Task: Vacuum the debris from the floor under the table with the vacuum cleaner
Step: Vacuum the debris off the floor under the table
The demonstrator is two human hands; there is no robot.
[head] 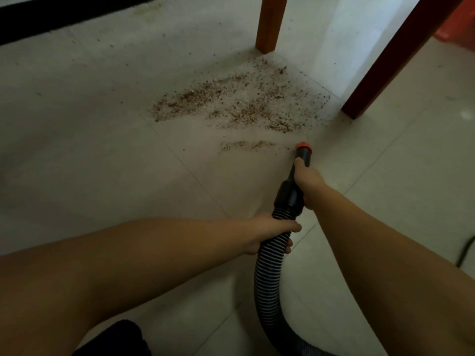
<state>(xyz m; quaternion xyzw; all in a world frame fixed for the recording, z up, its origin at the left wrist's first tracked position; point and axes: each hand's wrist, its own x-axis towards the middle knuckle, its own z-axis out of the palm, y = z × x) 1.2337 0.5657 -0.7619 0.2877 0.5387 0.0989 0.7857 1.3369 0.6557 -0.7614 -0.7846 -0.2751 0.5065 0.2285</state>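
Brown crumbly debris (239, 101) is spread over the pale tiled floor between two table legs, with a thin streak (246, 145) lying nearer to me. The vacuum's black nozzle with an orange tip (304, 150) points at the floor just right of that streak. My right hand (307, 181) grips the black nozzle tube behind the tip. My left hand (270, 233) holds the ribbed black hose (267, 283) just below the cuff. The hose curves down out of the bottom edge; the vacuum body is out of view.
An orange-brown table leg (270, 24) stands behind the debris and a dark red leg (393, 62) slants at the right. A black strip (51, 19) runs along the top left. A red object (460, 27) sits at top right, a dark cable (466, 250) at right.
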